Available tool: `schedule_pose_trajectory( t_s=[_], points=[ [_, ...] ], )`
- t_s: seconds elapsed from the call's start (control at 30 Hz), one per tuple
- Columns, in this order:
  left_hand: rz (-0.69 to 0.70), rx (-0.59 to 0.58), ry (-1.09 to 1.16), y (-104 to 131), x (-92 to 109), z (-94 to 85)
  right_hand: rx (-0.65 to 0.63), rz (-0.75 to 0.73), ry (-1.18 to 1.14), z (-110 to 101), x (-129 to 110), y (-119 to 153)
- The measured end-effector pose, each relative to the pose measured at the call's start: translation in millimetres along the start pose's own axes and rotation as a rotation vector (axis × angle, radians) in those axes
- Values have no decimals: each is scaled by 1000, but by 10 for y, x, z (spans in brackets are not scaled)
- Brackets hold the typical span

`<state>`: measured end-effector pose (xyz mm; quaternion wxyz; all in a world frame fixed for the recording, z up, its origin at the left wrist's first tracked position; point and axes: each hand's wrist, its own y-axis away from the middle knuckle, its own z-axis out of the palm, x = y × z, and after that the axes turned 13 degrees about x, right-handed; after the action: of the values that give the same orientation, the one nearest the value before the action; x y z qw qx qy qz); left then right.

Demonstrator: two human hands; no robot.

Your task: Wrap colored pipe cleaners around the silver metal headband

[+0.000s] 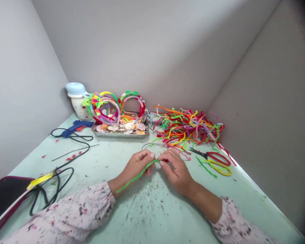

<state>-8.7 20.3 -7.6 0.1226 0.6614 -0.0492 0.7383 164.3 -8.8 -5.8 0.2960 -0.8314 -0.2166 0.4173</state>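
Note:
A green pipe cleaner (136, 177) runs from my fingertips down along my left wrist. My left hand (139, 162) is closed, pinching it close to its upper end. Right beside it, my right hand (176, 169) is closed too, with thumb and forefinger on the same end of the pipe cleaner. A bit of dark red shows at the right fingertips, too small to name. Behind the hands, a thin grey wire loop (152, 145) lies on the table, partly hidden by the fingers.
A pile of coloured pipe cleaners (188, 128) lies at the back right, with scissors (213, 160) before it. A metal tray (120, 135) holds shells and decorated headbands (108, 108). Left are a blue glue gun (76, 128), its black cord, a white jar (78, 101) and a dark tablet-like object (7, 195).

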Motion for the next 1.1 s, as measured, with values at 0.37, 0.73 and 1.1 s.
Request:
schedule_pose_trajectory(
  t_s=[0.37, 0.73, 1.1],
  points=[
    [32, -13, -55, -25, -57, -13, -5, -16, 27, 19, 25, 24],
    [48, -2, -157, 0, 44, 1, 8, 17, 16, 23, 18, 29],
    [102, -33, -203, 24, -10, 26, 49, 69, -21, 25, 33, 44]
  ],
)
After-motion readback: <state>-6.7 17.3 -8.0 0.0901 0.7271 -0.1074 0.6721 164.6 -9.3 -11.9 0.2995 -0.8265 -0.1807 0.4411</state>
